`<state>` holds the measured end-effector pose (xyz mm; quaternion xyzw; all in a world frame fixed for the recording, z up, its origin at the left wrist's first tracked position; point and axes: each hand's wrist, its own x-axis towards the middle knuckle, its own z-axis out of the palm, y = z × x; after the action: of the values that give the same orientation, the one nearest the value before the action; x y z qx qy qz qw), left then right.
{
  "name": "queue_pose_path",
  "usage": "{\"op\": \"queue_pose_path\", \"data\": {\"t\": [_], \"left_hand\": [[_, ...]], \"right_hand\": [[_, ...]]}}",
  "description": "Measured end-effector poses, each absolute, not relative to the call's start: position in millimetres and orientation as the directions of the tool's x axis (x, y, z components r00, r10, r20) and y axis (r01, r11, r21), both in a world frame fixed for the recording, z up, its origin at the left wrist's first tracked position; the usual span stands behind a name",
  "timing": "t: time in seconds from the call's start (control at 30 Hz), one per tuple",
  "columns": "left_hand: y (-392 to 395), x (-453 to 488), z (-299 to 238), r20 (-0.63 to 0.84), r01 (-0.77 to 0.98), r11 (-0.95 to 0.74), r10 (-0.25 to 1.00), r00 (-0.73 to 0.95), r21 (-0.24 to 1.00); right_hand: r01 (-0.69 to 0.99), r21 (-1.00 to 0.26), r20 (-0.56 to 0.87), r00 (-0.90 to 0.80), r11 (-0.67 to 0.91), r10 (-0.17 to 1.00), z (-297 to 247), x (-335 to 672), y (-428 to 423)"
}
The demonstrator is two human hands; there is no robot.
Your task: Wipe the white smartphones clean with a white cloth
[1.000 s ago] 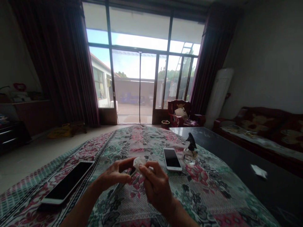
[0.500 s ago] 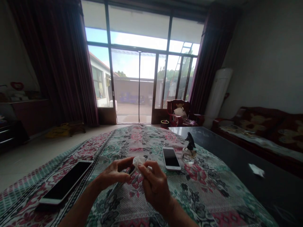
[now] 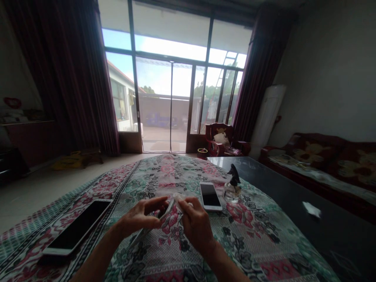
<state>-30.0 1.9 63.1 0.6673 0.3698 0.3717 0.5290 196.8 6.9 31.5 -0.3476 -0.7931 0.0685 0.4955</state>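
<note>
My left hand point(image 3: 141, 213) is closed round a thin, pale-edged piece, which looks like a clear phone case point(image 3: 167, 210), held tilted above the cloth. Much of it is hidden by the fingers or blends into the pattern. A crumpled white tissue point(image 3: 177, 197) is pinched in my right hand point(image 3: 196, 219), against the upper edge of the case. Just beyond that hand lies a white phone point(image 3: 210, 196), dark screen up. Beside it stands a clear round spray bottle point(image 3: 232, 192) with a black trigger head. Left of my left arm lies a larger white phone point(image 3: 78, 227), also screen up.
A flowered tablecloth point(image 3: 235, 243) covers the surface under my hands. On the dark tabletop point(image 3: 273, 188) at the right lies another crumpled white tissue point(image 3: 311, 209). Beyond stand a wooden armchair point(image 3: 220, 141), a sofa point(image 3: 317, 156) and glass doors point(image 3: 164, 102).
My right hand has shifted slightly right and the tissue now sits lower, at the edge of the case. My left fingers have spread a little. The whole view has moved slightly.
</note>
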Motion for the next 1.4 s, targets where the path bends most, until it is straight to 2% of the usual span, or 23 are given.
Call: {"op": "queue_pose_path", "data": {"t": [0.13, 0.43, 0.5, 0.6, 0.63, 0.7, 0.83, 0.93, 1.0, 1.1, 1.4], "left_hand": [[3, -33, 62, 0.088, 0.103, -0.148, 0.893, 0.441, 0.984], [4, -36, 59, 0.087, 0.111, -0.148, 0.898, 0.431, 0.983], [4, -36, 59, 0.096, 0.114, -0.161, 0.895, 0.435, 0.98], [4, -37, 61, 0.109, 0.156, -0.197, 0.889, 0.445, 0.968], [4, -36, 63, 0.113, 0.184, -0.215, 0.887, 0.448, 0.959], [2, -35, 67, 0.112, 0.272, -0.254, 0.888, 0.446, 0.928], [-3, -27, 67, 0.115, 0.497, -0.326, 0.906, 0.408, 0.804], [-3, -20, 51, 0.189, 0.621, -0.416, 0.897, 0.399, 0.664], [0, -17, 37, 0.233, 0.704, -0.464, 0.884, 0.405, 0.538], [4, -12, 27, 0.245, 0.728, -0.539, 0.842, 0.481, 0.424], [5, -6, 37, 0.279, 0.71, -0.562, 0.827, 0.488, 0.423]], "right_hand": [[0.574, -0.491, 0.651, -0.258, 0.655, 0.714, 25, 202, 15], [0.62, -0.532, 0.401, -0.415, 0.576, 0.817, 37, 199, 4], [0.585, -0.604, 0.27, -0.488, 0.541, 0.83, 44, 203, 3], [0.542, -0.738, -0.005, -0.6, 0.402, 0.8, 53, 213, 6], [0.524, -0.771, -0.048, -0.614, 0.362, 0.788, 55, 216, 9], [0.479, -0.811, -0.005, -0.581, 0.336, 0.814, 56, 221, 16], [0.438, -0.825, 0.227, -0.32, 0.356, 0.92, 49, 221, 29], [0.415, -0.808, 0.35, -0.233, 0.419, 0.907, 40, 215, 32], [0.403, -0.773, 0.419, -0.255, 0.49, 0.871, 34, 210, 30], [0.415, -0.74, 0.413, -0.34, 0.529, 0.845, 26, 204, 25], [0.459, -0.603, 0.405, -0.53, 0.653, 0.746, 3, 204, 16]]}}
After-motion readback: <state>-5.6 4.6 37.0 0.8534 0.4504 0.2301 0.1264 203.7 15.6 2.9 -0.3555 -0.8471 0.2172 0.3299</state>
